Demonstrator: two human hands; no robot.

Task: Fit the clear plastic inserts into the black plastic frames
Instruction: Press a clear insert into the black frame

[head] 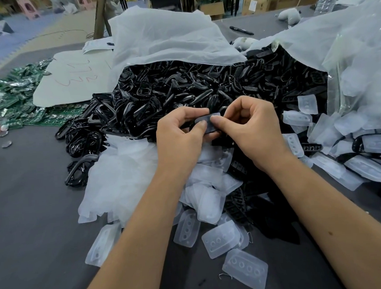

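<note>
Both hands meet at the middle of the view over the parts pile. My left hand (pixel 180 131) and my right hand (pixel 247 128) together pinch one black frame with a clear insert (pixel 209 122) lying in it, thumbs pressing on its top face. Behind them a big heap of black plastic frames (pixel 183 90) spills from an opened white bag. Loose clear inserts (pixel 220 239) with small round holes lie scattered on the dark table in front of and below my forearms. More clear inserts (pixel 359 141) pile up at the right, some sitting in black frames.
A mound of green circuit boards (pixel 13 101) lies at the left beside a sheet of white paper (pixel 73 77). White plastic bags (pixel 163 36) rise behind the heap. A black marker (pixel 241 30) lies far back. Dark table surface (pixel 31 216) shows at the lower left.
</note>
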